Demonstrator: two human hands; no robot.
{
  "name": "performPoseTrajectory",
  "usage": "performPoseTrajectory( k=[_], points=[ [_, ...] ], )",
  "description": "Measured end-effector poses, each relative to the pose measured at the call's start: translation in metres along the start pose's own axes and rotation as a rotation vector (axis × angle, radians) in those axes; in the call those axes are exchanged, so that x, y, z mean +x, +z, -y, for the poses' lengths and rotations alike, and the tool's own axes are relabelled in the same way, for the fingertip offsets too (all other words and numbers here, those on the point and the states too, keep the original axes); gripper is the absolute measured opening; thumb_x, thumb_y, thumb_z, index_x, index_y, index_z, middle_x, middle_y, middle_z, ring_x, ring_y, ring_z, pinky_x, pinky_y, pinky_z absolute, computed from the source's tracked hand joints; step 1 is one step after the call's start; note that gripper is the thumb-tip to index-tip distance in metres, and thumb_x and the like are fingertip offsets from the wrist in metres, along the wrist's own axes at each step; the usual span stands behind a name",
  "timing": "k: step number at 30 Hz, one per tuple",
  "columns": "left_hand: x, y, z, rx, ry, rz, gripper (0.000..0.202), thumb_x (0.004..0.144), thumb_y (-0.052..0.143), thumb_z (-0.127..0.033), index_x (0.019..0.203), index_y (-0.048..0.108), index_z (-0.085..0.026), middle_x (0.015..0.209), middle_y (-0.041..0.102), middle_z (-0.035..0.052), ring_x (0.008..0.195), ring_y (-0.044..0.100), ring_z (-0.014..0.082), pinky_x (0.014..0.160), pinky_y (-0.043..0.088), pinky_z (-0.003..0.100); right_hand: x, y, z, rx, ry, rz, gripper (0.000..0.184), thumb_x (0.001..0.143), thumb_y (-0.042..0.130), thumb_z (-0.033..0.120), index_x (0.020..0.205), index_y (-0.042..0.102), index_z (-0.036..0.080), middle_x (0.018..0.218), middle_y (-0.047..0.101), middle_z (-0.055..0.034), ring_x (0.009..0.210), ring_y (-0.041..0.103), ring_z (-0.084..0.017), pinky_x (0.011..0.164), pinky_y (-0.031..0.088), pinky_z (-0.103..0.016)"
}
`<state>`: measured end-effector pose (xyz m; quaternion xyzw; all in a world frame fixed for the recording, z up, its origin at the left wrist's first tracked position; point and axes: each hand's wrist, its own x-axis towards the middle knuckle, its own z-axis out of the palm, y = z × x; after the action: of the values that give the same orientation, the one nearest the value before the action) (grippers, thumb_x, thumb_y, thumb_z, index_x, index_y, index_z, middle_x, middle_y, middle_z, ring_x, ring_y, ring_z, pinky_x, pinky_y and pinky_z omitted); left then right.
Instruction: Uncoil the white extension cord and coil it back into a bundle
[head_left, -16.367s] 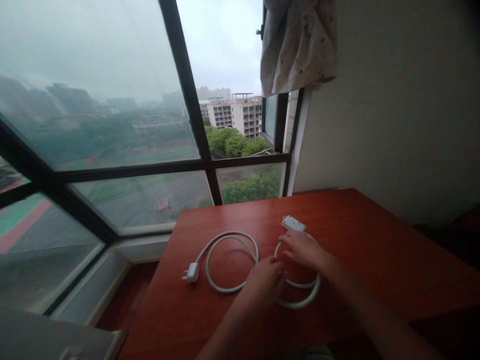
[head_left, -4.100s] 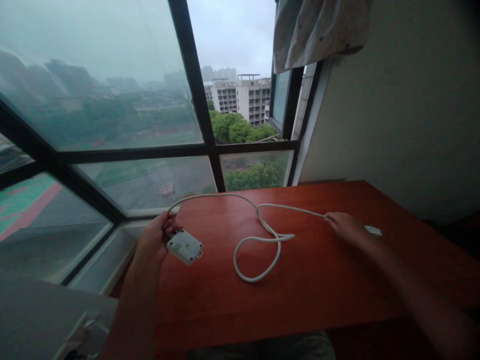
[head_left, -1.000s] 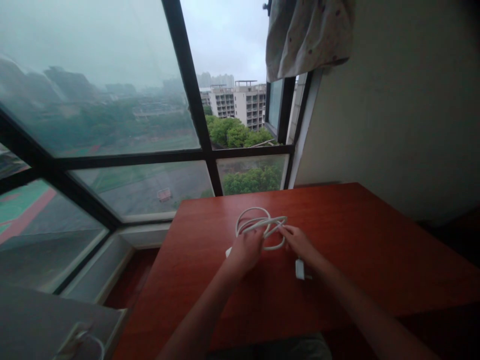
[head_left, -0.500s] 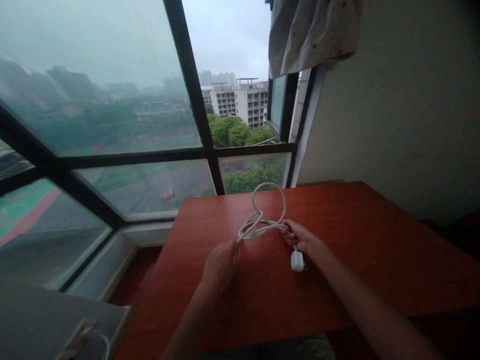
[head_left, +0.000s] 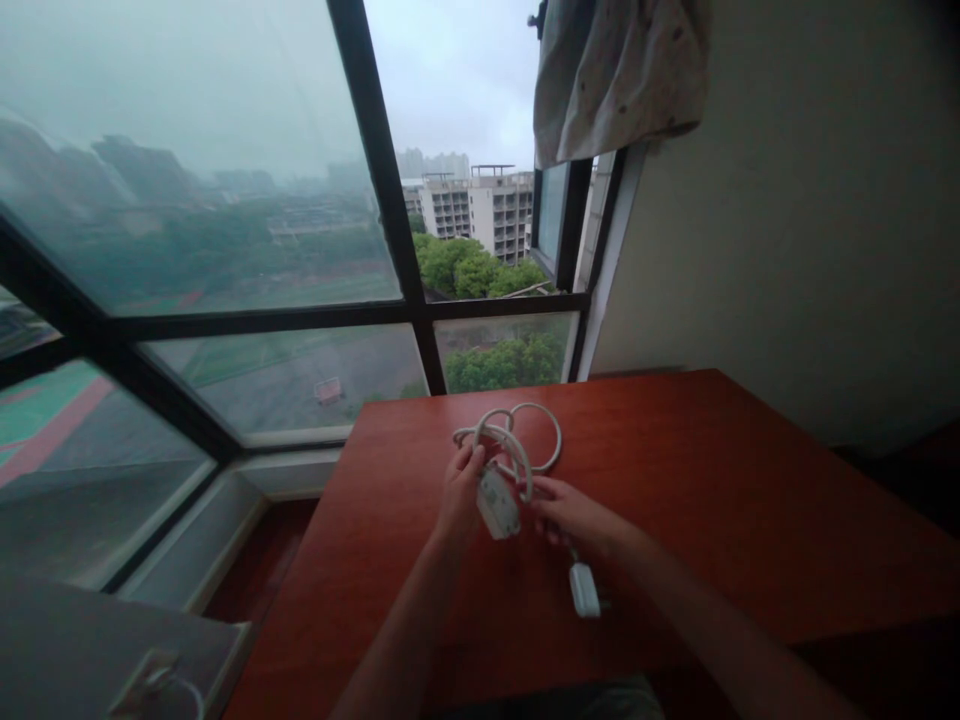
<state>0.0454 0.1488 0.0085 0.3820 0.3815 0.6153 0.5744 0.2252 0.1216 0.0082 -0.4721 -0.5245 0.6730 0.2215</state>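
Note:
A white extension cord (head_left: 559, 440) is looped in several turns between my hands, above the wooden table. My left hand (head_left: 459, 490) is closed around the cable turns and the edge of a white socket block (head_left: 498, 505), which hangs tilted with small dark marks on its face. To the right, my right hand (head_left: 574, 515) pinches the other end of the looped cable. From below its fingers dangles a white plug (head_left: 584, 590) with its prongs to the right. One wide loop sticks out toward the window. My fingers hide part of the cable.
The reddish-brown table (head_left: 712, 480) reaches to the window frame (head_left: 427, 312) and the wall on the right. A curtain (head_left: 622, 80) hangs at the upper right. At the lower left a wall socket (head_left: 146, 680) has a white cable plugged in.
My hands have come closer together, and the cable bundle has moved left and folded tighter. The socket block now shows beside my left hand. The plug hangs lower.

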Motion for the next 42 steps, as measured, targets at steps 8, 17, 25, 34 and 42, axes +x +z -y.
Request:
performPoseTrajectory(
  k=[8,17,25,34,42],
  points=[
    [0.007,-0.008,-0.019,0.272,0.155,-0.021,0.026,0.076,0.068,-0.035,0.092,0.074,-0.015,0.097,0.07,0.0081,0.095,0.063,0.0226,0.079,0.046,0.028,-0.013,-0.001,0.014,-0.53,-0.427,-0.198,0.031,0.089,0.047,0.037,0.1,0.069,0.019,0.082,0.068,-0.0028,0.076,0.059,-0.018,0.068,0.042,-0.025],
    [0.002,-0.005,-0.021,0.404,0.253,-0.23,0.031,0.083,0.059,-0.043,0.091,0.069,-0.015,0.084,0.071,0.0063,0.08,0.067,0.0199,0.074,0.05,0.029,0.002,0.001,0.006,-0.355,-0.398,-0.326,0.049,0.09,0.041,0.054,0.07,0.063,0.015,0.057,0.053,0.0014,0.055,0.049,-0.012,0.052,0.033,-0.022],
    [-0.005,0.004,-0.017,0.686,0.585,-0.345,0.035,0.097,0.033,-0.038,0.087,0.06,-0.018,0.079,0.063,0.0037,0.073,0.06,0.0163,0.07,0.046,0.027,0.001,0.012,0.001,-0.145,-0.247,-0.24,0.057,0.084,0.038,0.068,0.075,0.06,0.016,0.051,0.052,0.0018,0.041,0.042,-0.01,0.042,0.031,-0.022],
    [-0.015,-0.012,-0.031,0.955,0.846,0.191,0.02,0.093,0.046,-0.024,0.101,0.064,-0.02,0.096,0.069,0.0073,0.096,0.061,0.0201,0.087,0.047,0.035,0.001,0.0,-0.005,-0.237,-0.272,-0.298,0.056,0.086,0.038,0.066,0.067,0.057,0.017,0.049,0.051,0.002,0.041,0.046,-0.01,0.041,0.031,-0.021],
    [-0.026,-0.026,-0.03,1.347,1.014,0.593,0.033,0.095,0.039,-0.018,0.121,0.058,-0.02,0.106,0.069,0.0087,0.105,0.06,0.0205,0.098,0.045,0.041,-0.004,-0.003,-0.004,-0.139,-0.178,-0.217,0.056,0.083,0.038,0.07,0.072,0.056,0.018,0.047,0.05,0.0044,0.035,0.04,-0.008,0.035,0.026,-0.019]
  ],
)
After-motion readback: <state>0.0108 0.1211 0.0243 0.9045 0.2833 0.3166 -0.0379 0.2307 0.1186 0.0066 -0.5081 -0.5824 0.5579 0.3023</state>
